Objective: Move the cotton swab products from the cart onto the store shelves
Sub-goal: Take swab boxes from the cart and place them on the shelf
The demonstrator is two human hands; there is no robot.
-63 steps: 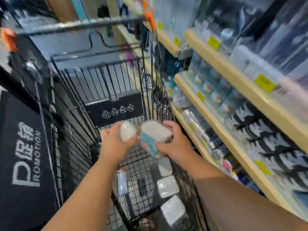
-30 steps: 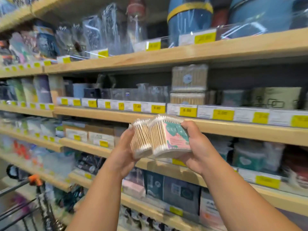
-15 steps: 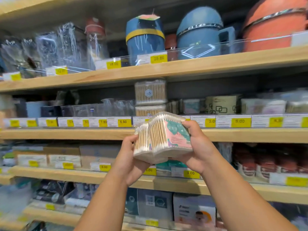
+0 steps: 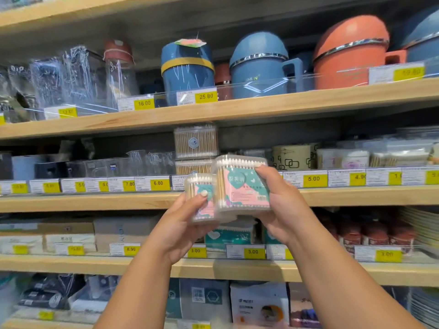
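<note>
I hold two clear boxes of cotton swabs with pink and teal labels in front of the wooden shelves. My left hand [image 4: 183,224] grips the smaller-looking box [image 4: 200,198], thumb on its label. My right hand [image 4: 282,205] grips the larger box [image 4: 240,184], which overlaps the other box. Both boxes hover just before the middle shelf [image 4: 95,201]. On that shelf, directly behind, two clear swab boxes [image 4: 196,141] stand stacked. Teal swab packs [image 4: 228,235] sit on the shelf below, partly hidden by my hands. The cart is out of view.
The top shelf [image 4: 261,105] carries blue and orange lidded containers [image 4: 259,65] and clear jars. Clear organisers stand left of the stacked swab boxes; patterned boxes [image 4: 292,156] and bagged goods to the right. Yellow price tags line every shelf edge. Boxed goods fill the lower shelves.
I lifted both boxes out of the cart and turned to face the shelves. Since half a second ago the boxes have risen slightly toward the middle shelf.
</note>
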